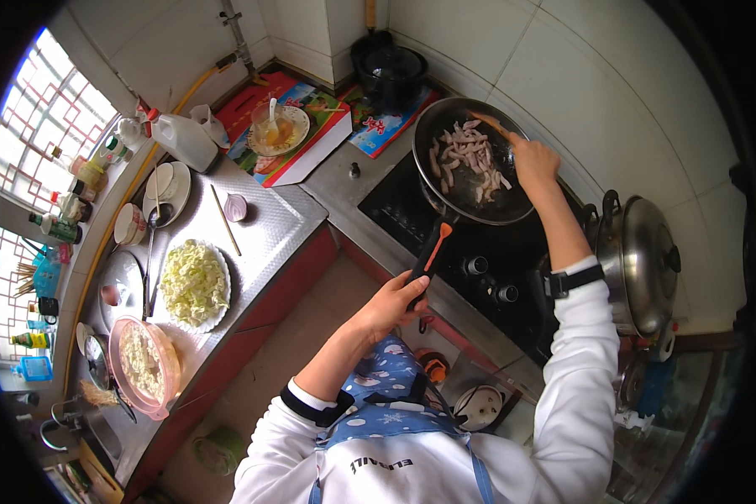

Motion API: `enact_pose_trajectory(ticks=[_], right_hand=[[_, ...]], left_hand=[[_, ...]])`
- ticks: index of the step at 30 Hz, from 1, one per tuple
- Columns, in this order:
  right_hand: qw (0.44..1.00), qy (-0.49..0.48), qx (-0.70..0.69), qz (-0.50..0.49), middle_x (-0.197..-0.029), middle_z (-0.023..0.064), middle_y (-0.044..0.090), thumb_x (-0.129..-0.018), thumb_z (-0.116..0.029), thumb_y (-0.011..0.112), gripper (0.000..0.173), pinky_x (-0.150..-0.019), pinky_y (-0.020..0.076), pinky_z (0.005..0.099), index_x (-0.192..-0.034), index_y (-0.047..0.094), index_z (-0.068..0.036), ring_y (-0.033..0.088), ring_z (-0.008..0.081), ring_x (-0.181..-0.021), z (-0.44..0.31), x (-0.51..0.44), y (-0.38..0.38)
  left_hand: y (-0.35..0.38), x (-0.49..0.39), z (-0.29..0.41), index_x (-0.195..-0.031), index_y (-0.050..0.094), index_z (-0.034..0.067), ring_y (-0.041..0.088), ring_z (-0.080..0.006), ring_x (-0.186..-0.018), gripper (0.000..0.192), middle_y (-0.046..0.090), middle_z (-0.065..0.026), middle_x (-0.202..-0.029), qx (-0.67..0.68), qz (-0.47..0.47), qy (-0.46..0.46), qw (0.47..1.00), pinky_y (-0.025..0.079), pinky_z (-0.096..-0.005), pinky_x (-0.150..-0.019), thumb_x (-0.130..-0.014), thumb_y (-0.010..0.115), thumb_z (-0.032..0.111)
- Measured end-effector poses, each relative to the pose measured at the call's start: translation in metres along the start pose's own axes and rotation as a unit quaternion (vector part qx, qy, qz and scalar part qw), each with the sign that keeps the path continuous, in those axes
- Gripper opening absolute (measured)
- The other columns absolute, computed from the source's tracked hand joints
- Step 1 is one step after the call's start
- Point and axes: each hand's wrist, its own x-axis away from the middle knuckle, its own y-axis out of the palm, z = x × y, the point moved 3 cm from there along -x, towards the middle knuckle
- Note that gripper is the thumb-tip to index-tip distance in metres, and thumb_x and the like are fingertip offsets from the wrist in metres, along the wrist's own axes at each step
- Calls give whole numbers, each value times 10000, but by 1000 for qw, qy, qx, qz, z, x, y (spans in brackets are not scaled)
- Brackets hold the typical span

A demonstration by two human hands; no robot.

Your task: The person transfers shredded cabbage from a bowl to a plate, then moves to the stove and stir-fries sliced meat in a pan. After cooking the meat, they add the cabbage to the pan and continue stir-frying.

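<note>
My left hand (394, 305) grips the black and orange handle (433, 255) of a frying pan (501, 208) over the black gas stove (390, 201). Strips of pale meat (469, 154) lie in the pan, bunched toward its middle and left. My right hand (534, 162) reaches over the pan's right rim and holds a wooden spatula (491, 123). The spatula's far end is inside the pan, by the upper edge of the meat. Two control knobs (477, 265) show on the stove's front part.
A large lidded steel pot (642, 264) stands right of the stove; a black lidded pot (394, 66) sits behind. On the left counter are a plate of chopped cabbage (193, 285), a pink colander (171, 384), half an onion (235, 207), a ladle (153, 242) and a white jug (183, 142).
</note>
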Motion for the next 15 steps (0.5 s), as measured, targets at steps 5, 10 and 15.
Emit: enact_pose_trajectory(ticks=[5,10,15], right_hand=[[996,-30,57,-58,-821,101,693,-867,-108,474,208,-623,529,384,-978,648,-133,687,273,-782,-21,4,25],[994,-61,38,-78,-742,94,682,-867,-122,481,191,-599,522,388,-959,645,-152,684,270,-732,-6,47,25],[995,-83,2,-62,-720,90,670,-866,-148,520,252,-584,508,401,-1063,652,-231,670,285,-698,15,86,-10]], left_hand=[[2,1,0,-1028,438,104,276,-35,-508,198,429,11,-705,3,3,12,1000,198,-187,-429,-991,455,298],[0,1,0,-1029,437,104,274,-37,-508,194,428,11,-706,9,-8,8,1000,199,-189,-435,-991,453,294],[-1,-1,-1,-1019,437,110,275,-37,-510,188,428,11,-709,15,-14,1,1000,195,-190,-438,-991,454,295]])
